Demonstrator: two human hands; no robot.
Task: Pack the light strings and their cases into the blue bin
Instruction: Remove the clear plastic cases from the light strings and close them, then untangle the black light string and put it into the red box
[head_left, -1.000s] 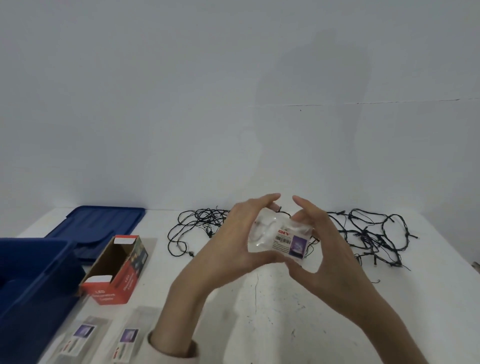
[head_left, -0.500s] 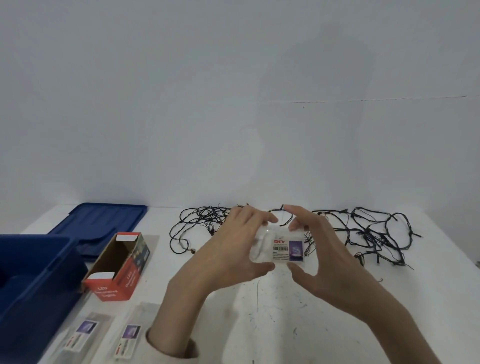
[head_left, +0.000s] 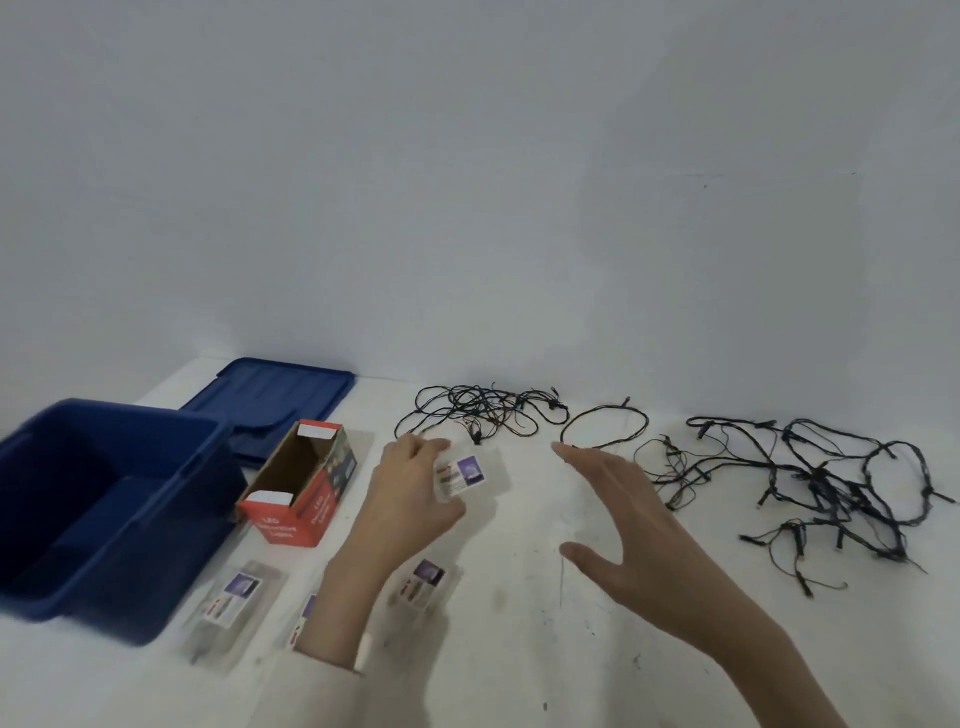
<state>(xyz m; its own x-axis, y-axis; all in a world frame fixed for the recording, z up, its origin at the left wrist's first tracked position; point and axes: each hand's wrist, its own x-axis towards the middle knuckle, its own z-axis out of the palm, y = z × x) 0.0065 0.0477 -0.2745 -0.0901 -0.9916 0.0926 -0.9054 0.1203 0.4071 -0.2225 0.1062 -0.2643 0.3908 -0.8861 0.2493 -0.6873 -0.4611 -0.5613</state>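
The left hand (head_left: 410, 499) pinches a small clear plastic case with a white and purple paper label (head_left: 466, 474), thumb below and curled fingers above, holding it just over the white, scuffed tabletop (head_left: 519, 649). The right hand (head_left: 634, 530) hovers beside it, fingers straight and spread, gripping nothing.

Behind the hands a thin black light string (head_left: 483, 415) lies in a loose tangle, and a larger, knottier black string (head_left: 831, 483) sprawls to the right; both are on the table, well apart from the bin.

The deep blue plastic bin (head_left: 197, 467) stands at the left, smooth-walled, and its ribbed flat blue lid (head_left: 270, 400) lies behind it. A red cardboard box with open flaps (head_left: 301, 483) lies on its side just beside the bin. Two more flat clear labelled cases (head_left: 231, 603) (head_left: 421, 577) lie near the left forearm, with a third partly hidden behind it.
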